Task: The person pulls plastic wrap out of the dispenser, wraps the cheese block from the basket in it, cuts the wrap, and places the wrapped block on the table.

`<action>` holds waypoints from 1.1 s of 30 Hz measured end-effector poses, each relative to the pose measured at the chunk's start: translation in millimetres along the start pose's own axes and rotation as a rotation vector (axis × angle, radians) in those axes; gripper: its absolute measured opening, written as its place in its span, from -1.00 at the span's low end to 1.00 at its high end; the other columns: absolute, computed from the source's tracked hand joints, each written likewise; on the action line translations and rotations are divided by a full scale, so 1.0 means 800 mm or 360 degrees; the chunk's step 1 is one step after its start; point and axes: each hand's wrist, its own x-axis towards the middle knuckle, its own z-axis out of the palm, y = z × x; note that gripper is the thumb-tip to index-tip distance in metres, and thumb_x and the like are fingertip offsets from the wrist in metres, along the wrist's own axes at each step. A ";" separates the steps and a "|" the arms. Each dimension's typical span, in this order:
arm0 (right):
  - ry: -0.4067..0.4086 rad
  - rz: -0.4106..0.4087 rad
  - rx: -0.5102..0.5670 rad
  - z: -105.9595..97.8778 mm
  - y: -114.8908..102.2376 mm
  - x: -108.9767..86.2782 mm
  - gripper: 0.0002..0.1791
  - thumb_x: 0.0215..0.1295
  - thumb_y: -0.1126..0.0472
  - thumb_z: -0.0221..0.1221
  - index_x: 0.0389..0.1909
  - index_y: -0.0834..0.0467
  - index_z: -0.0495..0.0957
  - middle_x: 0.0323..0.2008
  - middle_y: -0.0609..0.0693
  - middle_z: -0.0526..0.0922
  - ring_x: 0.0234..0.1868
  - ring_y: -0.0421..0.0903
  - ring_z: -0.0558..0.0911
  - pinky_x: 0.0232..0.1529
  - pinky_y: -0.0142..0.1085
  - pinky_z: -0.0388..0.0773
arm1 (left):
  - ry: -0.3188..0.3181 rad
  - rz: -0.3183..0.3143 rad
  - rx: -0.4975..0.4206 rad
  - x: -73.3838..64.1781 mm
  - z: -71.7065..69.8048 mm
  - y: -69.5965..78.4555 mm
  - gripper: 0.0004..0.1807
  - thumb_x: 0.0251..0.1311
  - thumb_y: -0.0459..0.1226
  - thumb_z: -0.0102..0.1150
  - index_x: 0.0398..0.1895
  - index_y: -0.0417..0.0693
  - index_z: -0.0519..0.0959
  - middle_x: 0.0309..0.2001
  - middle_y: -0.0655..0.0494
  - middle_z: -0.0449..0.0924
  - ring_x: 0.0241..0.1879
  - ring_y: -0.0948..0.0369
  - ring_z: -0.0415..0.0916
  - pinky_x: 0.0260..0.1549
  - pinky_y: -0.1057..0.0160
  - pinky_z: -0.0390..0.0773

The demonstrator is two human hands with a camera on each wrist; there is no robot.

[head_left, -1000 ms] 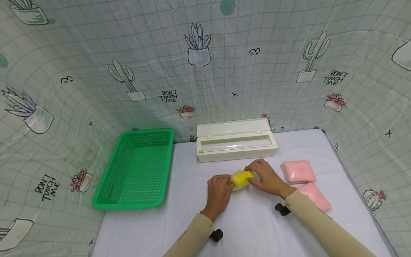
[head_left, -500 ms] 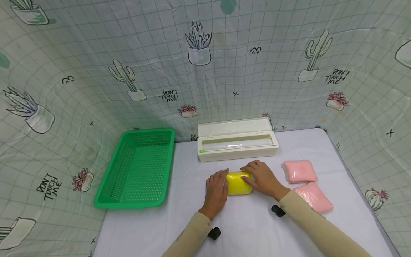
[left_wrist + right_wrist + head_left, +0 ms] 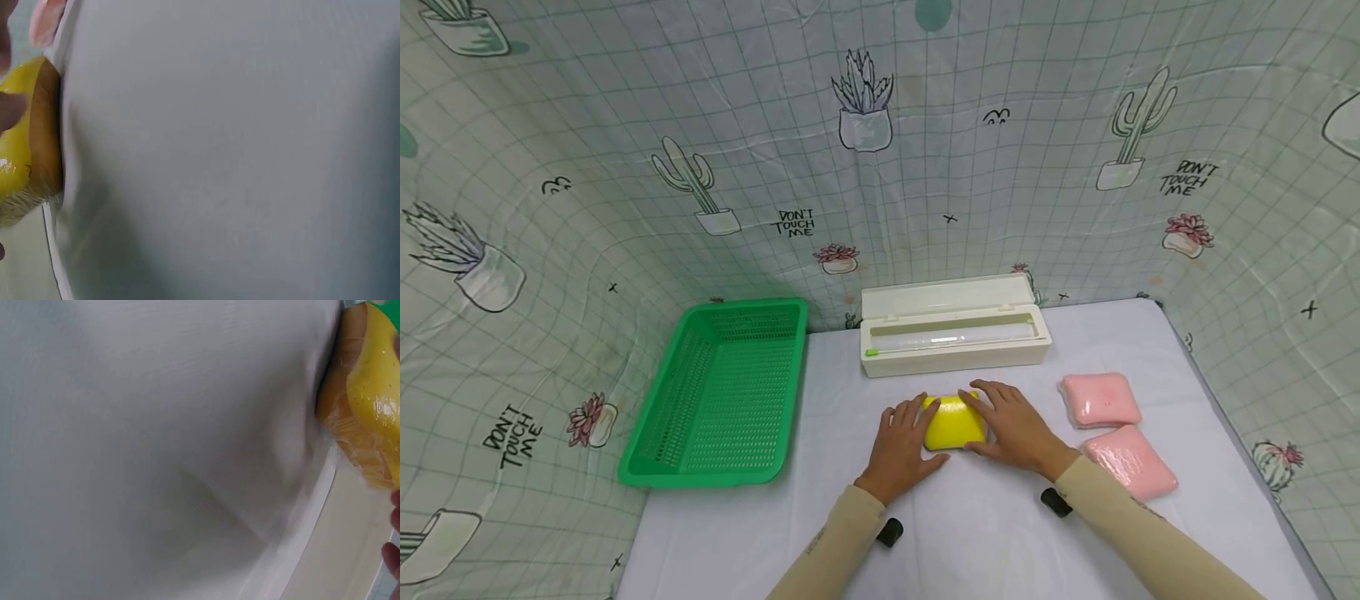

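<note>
A glossy yellow block (image 3: 954, 423) wrapped in clear film lies on the white cloth, between the two hands. Wrinkled film shows at one end of the yellow block (image 3: 14, 150) in the left wrist view, and the same block (image 3: 369, 394) is partly cut off in the right wrist view. My left hand (image 3: 898, 450) is spread at its left side, fingertips by its upper left edge and thumb below it, apart from it. My right hand (image 3: 1015, 425) is at its right side, fingers reaching over the upper right corner and thumb near the lower right corner.
Behind the block stands a white film dispenser (image 3: 957, 358), lid up, a roll inside. Two pink wrapped blocks (image 3: 1102, 400) lie to the right, partly beside the right sleeve. A green basket (image 3: 786, 400) is at the left. A patterned curtain (image 3: 947, 192) rises behind.
The yellow block has turned from tilted on its side to lying flat and square. Both hands have loosened their grip on its ends, and the left fingers and thumb have spread.
</note>
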 end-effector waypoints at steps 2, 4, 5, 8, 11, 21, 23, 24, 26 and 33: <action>-0.0076 0.0020 -0.0011 0.001 0.001 -0.003 0.05 0.05 -0.22 0.57 0.49 0.19 0.42 0.35 0.24 0.50 0.34 0.25 0.48 0.39 0.18 0.42 | -0.0077 0.0004 0.0037 0.003 0.002 -0.001 0.00 0.18 0.25 0.46 0.60 0.08 0.31 0.50 0.01 0.36 0.33 0.10 0.39 0.25 0.09 0.40; -0.0118 0.0028 -0.0023 0.002 0.002 -0.005 0.10 0.04 -0.21 0.58 0.52 0.21 0.36 0.35 0.23 0.49 0.35 0.25 0.46 0.41 0.17 0.39 | -0.0140 -0.0009 0.0072 0.006 0.004 -0.001 0.00 0.21 0.23 0.44 0.62 0.10 0.28 0.52 0.03 0.35 0.35 0.11 0.36 0.28 0.09 0.38; -0.0125 0.0028 -0.0033 0.003 0.003 -0.005 0.09 0.05 -0.19 0.57 0.52 0.22 0.35 0.34 0.22 0.50 0.35 0.24 0.46 0.41 0.16 0.38 | -0.0161 -0.0019 0.0078 0.008 0.005 0.000 -0.02 0.23 0.21 0.44 0.63 0.10 0.28 0.52 0.03 0.35 0.36 0.11 0.36 0.29 0.09 0.38; -0.0113 0.0030 -0.0065 0.005 0.006 -0.005 0.02 0.09 -0.14 0.56 0.47 0.26 0.39 0.31 0.19 0.54 0.33 0.23 0.48 0.39 0.14 0.40 | -0.0216 -0.0044 0.0084 0.016 0.006 0.001 -0.08 0.29 0.18 0.40 0.62 0.11 0.29 0.52 0.05 0.37 0.38 0.12 0.35 0.31 0.09 0.37; -0.0105 0.0056 -0.0084 0.005 0.009 -0.006 -0.08 0.13 -0.10 0.53 0.41 0.28 0.44 0.30 0.18 0.56 0.33 0.23 0.48 0.38 0.14 0.41 | -0.0261 -0.0058 0.0045 0.023 0.006 0.004 -0.09 0.29 0.18 0.40 0.61 0.11 0.31 0.53 0.05 0.35 0.39 0.11 0.35 0.32 0.07 0.37; -0.0151 0.0204 -0.0049 -0.003 0.031 -0.015 -0.18 0.14 0.09 0.45 0.42 0.29 0.44 0.33 0.27 0.53 0.34 0.32 0.46 0.38 0.21 0.37 | -0.0278 -0.0019 0.0119 0.051 0.008 0.026 -0.10 0.32 0.24 0.33 0.62 0.11 0.32 0.47 0.14 0.43 0.37 0.16 0.36 0.32 0.10 0.36; -0.0176 0.0237 -0.0045 -0.006 0.035 -0.017 -0.17 0.16 0.10 0.44 0.44 0.29 0.42 0.35 0.27 0.52 0.36 0.32 0.44 0.39 0.22 0.35 | -0.0263 -0.0004 0.0152 0.057 0.010 0.029 -0.11 0.33 0.25 0.30 0.61 0.11 0.32 0.47 0.16 0.43 0.36 0.17 0.36 0.31 0.11 0.36; -0.0183 0.0251 -0.0043 -0.007 0.037 -0.017 -0.17 0.16 0.11 0.44 0.44 0.29 0.42 0.35 0.27 0.52 0.36 0.33 0.44 0.40 0.23 0.35 | -0.0257 0.0003 0.0166 0.059 0.011 0.030 -0.12 0.34 0.26 0.29 0.61 0.11 0.32 0.47 0.16 0.43 0.36 0.17 0.36 0.30 0.12 0.37; -0.0189 0.0269 -0.0046 -0.009 0.039 -0.019 -0.18 0.18 0.12 0.43 0.45 0.29 0.41 0.35 0.26 0.51 0.37 0.33 0.43 0.40 0.24 0.34 | -0.0239 0.0013 0.0184 0.063 0.013 0.032 -0.13 0.34 0.26 0.28 0.61 0.12 0.34 0.46 0.17 0.44 0.35 0.18 0.37 0.30 0.13 0.37; -0.0142 0.0261 -0.0032 -0.010 0.044 -0.021 -0.19 0.21 0.14 0.42 0.46 0.30 0.41 0.35 0.27 0.52 0.35 0.33 0.45 0.35 0.25 0.39 | -0.0225 0.0014 0.0223 0.070 0.018 0.034 -0.14 0.34 0.27 0.27 0.60 0.16 0.34 0.46 0.20 0.43 0.34 0.19 0.36 0.31 0.12 0.37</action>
